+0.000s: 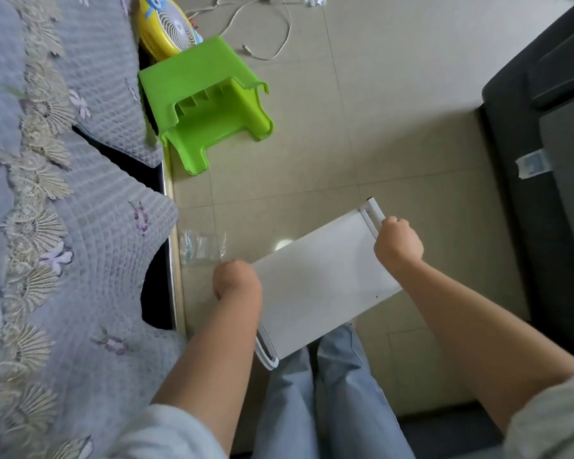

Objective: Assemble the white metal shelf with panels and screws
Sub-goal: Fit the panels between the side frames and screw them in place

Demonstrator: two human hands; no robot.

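Note:
The white metal shelf (322,286) is held flat above the tiled floor, tilted with its right end farther from me. White tube legs show at both ends. My right hand (397,244) grips the white leg frame (373,212) at the far right end. My left hand (236,280) grips the shelf's left end, its fingers hidden under the panel. A clear plastic bag (202,248), apparently with small hardware, lies on the floor just left of my left hand.
A sofa with a grey quilted, lace-edged cover (63,226) fills the left. A green plastic stool (209,104) lies tipped by it, a yellow fan (166,24) and white cables (265,34) beyond. Dark furniture (544,160) stands on the right. My jeans-clad legs (328,392) are below the shelf.

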